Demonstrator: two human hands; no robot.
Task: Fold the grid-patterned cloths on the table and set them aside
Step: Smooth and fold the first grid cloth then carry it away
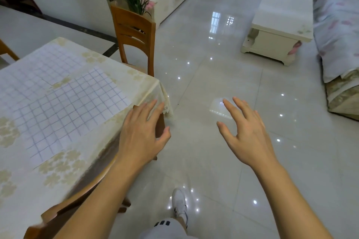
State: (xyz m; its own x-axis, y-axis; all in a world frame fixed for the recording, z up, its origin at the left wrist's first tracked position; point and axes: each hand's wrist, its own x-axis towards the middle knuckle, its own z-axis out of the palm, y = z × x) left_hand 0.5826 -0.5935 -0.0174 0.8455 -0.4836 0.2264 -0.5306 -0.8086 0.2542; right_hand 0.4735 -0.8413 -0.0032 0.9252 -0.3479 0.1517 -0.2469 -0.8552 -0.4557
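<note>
Left of frame: two grid-patterned cloths are laid flat, unfolded, on the table | lower centre: left hand is held over the table corner, fingers spread, nothing gripped | centre right: right hand is held above the floor, fingers apart, nothing held | upper centre: chair.

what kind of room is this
Most likely a home's open living and dining room: a dining table under a floral cover with a wooden chair, a white coffee table, and a covered sofa.
</note>
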